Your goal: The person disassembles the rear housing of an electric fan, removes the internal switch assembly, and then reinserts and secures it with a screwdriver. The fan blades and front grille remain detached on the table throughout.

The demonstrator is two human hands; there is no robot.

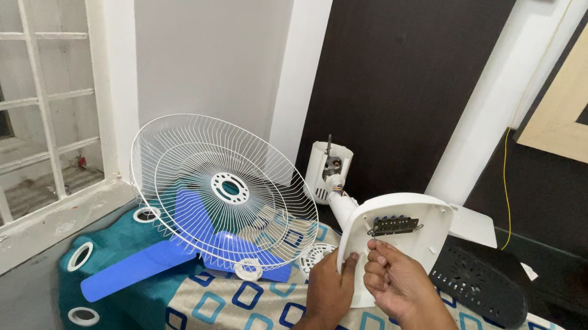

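Head view: the left hand is closed on the lower left edge of a white fan housing, thumb up along the rim. The right hand sits just beside it, fingers curled against the housing's open face, below a dark switch strip. The housing is held tilted above a patterned cloth. Behind it, past the hands, the white motor joins it by a neck. Left of the left hand stand a wire grille and blue blades. Right of the right hand lies a dark perforated cover.
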